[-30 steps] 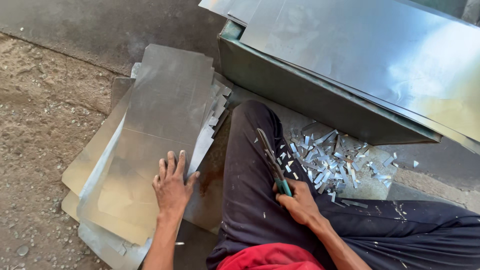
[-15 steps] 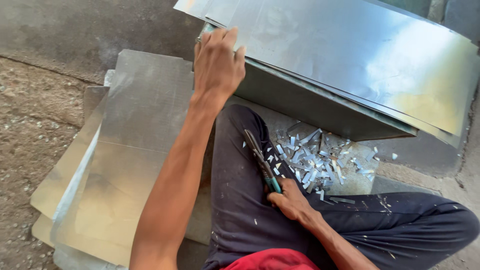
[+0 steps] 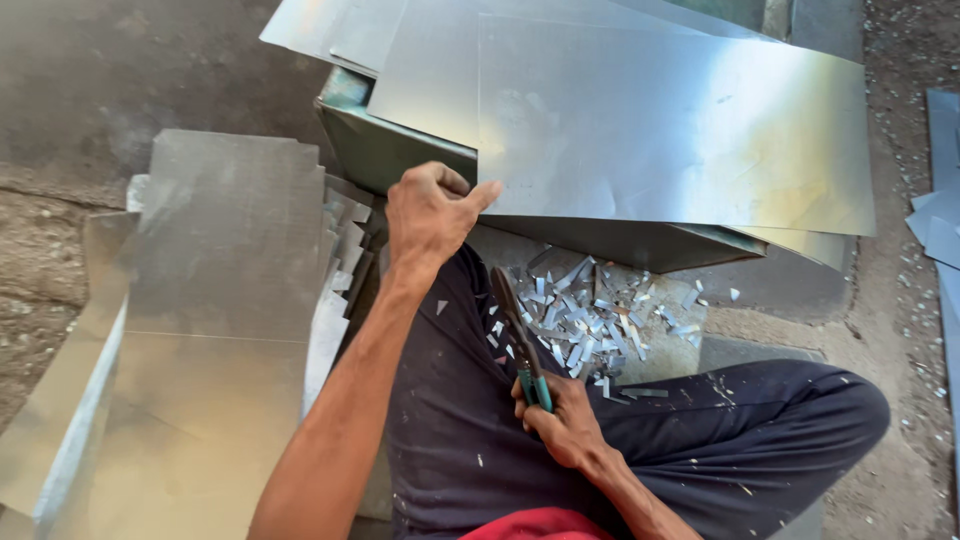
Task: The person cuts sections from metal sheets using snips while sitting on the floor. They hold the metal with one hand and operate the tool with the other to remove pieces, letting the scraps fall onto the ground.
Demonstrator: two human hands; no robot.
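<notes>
My left hand (image 3: 432, 212) is closed on the near left corner of a large shiny metal sheet (image 3: 680, 120), the top one of a stack resting on a greenish metal box (image 3: 400, 150). My right hand (image 3: 562, 420) rests on my dark trouser leg and grips tin snips (image 3: 520, 335) with green handles, blades pointing away from me. A pile of small metal offcuts (image 3: 590, 320) lies on the ground just beyond the snips, in front of the box.
To the left lies a stack of cut, notched metal sheets (image 3: 220, 300) on the gritty concrete floor (image 3: 60, 240). More sheet edges (image 3: 940, 220) show at the far right. My legs (image 3: 700, 450) are folded in front of me.
My left hand has left the cut sheets on the left, reached forward and taken hold of the top sheet's corner. The right hand stays on my leg with the snips.
</notes>
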